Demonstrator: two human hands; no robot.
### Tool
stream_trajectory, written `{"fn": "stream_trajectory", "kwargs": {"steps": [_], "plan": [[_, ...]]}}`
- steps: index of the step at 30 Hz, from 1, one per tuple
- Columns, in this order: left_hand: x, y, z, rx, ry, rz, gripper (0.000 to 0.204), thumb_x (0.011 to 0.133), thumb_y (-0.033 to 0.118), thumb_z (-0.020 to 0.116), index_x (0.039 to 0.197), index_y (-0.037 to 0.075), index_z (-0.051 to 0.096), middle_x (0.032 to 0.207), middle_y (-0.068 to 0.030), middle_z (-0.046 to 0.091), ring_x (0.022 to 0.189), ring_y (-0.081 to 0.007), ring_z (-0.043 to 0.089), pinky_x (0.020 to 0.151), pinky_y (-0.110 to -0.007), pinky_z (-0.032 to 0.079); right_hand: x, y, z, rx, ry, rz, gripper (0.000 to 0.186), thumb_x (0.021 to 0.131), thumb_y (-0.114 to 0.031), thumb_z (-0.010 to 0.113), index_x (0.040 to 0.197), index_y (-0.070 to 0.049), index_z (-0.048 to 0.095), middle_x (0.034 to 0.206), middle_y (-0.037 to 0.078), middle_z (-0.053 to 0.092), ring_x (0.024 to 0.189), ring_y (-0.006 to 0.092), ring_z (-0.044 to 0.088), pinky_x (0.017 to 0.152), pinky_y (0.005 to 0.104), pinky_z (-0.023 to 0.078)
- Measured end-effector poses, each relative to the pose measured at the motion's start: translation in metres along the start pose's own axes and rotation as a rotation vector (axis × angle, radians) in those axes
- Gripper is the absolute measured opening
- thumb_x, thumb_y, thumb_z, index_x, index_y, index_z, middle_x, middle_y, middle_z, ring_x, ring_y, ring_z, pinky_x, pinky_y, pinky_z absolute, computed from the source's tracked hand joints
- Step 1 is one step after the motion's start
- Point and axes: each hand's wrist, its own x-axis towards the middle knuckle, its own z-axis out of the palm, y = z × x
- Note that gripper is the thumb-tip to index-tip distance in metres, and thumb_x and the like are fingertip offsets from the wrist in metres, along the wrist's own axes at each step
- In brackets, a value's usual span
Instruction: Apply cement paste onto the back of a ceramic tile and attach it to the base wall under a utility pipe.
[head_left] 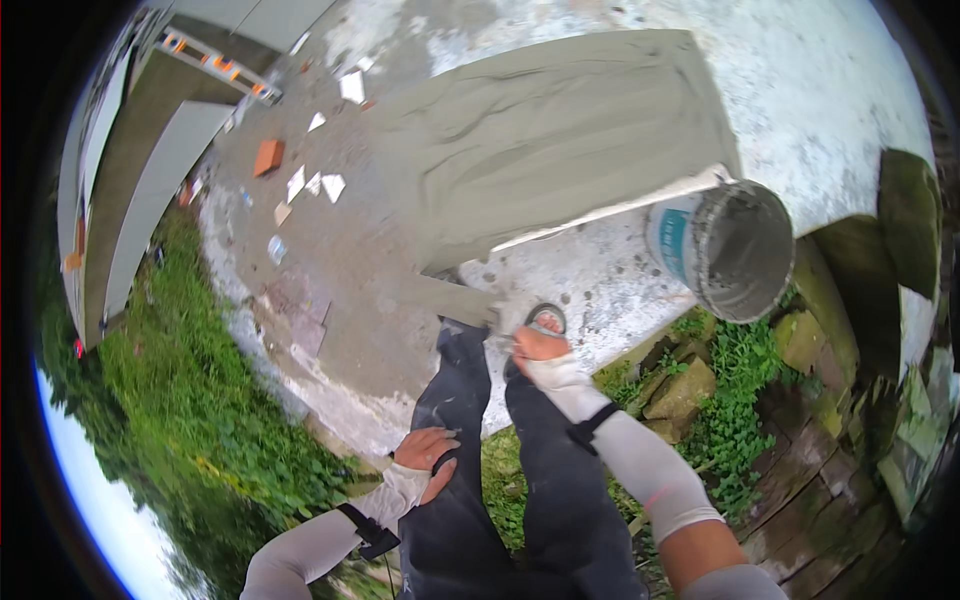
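Observation:
My right hand (538, 342) grips a trowel, its long mortar-coated blade (440, 297) reaching left across the ground by my foot, below a wide flat tile or slab spread with wet grey mortar (570, 140). My left hand (428, 450) rests on my left thigh, its fingers lying flat and slightly apart on the dark trousers, holding nothing. A white bucket (720, 250) with a blue label and wet mortar around its rim and inside stands right of my right hand, beside the coated slab's lower right corner.
Large grey panels (160, 190) and a spirit level (215, 65) are at upper left. An orange brick (268, 157) and white broken pieces (331, 187) lie on the concrete. Grass (190, 340) borders it on the left, mossy rocks (680, 395) and plants on the right.

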Motion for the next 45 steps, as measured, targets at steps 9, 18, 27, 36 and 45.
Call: {"fn": "stream_trajectory", "kwargs": {"steps": [9,18,27,36,45], "plan": [[0.016,0.015,0.004,0.095,-0.124,0.046,0.025,0.078,0.017,0.061,0.102,0.007,0.063,0.11,-0.0137,0.061,0.106,-0.0331,0.055,0.092,-0.042,0.042,0.0,0.053,-0.026,0.075,0.364,0.474,0.017,0.079,-0.016,0.062,0.091,-0.009,0.053,0.076,0.011,0.062,0.069,0.0329,0.062,0.059,0.045,0.047],[0.034,0.029,-0.004,0.157,-0.214,0.077,0.025,0.078,0.018,0.06,0.1,0.007,0.062,0.108,-0.013,0.062,0.104,-0.0332,0.056,0.091,-0.042,0.043,-0.038,0.092,-0.089,0.611,0.798,0.797,0.02,0.075,-0.011,0.068,0.087,-0.003,0.054,0.068,0.003,0.054,0.058,0.0135,0.051,0.056,0.0312,0.044],[0.046,0.022,-0.012,0.172,-0.296,0.072,0.025,0.079,0.018,0.059,0.101,0.007,0.062,0.109,-0.0133,0.061,0.104,-0.0339,0.056,0.091,-0.043,0.043,0.026,0.139,-0.106,1.169,0.612,0.591,0.018,0.078,-0.013,0.066,0.084,-0.007,0.051,0.065,0.001,0.051,0.053,0.0113,0.047,0.048,0.0297,0.039],[0.052,0.03,-0.012,0.161,-0.312,0.06,0.025,0.08,0.017,0.058,0.102,0.007,0.061,0.108,-0.0131,0.061,0.104,-0.0342,0.055,0.09,-0.043,0.043,-0.089,0.081,-0.025,0.625,0.466,0.77,0.022,0.071,-0.009,0.068,0.088,-0.006,0.054,0.066,0.005,0.054,0.061,0.0174,0.054,0.055,0.0338,0.044],[0.057,0.025,-0.011,0.177,-0.322,0.075,0.023,0.08,0.019,0.059,0.1,0.008,0.062,0.108,-0.0115,0.062,0.104,-0.0329,0.056,0.091,-0.043,0.042,-0.004,0.115,-0.096,0.258,0.392,0.873,0.014,0.075,-0.022,0.059,0.084,-0.012,0.056,0.076,0.016,0.064,0.073,0.0376,0.063,0.064,0.0458,0.049]]}}
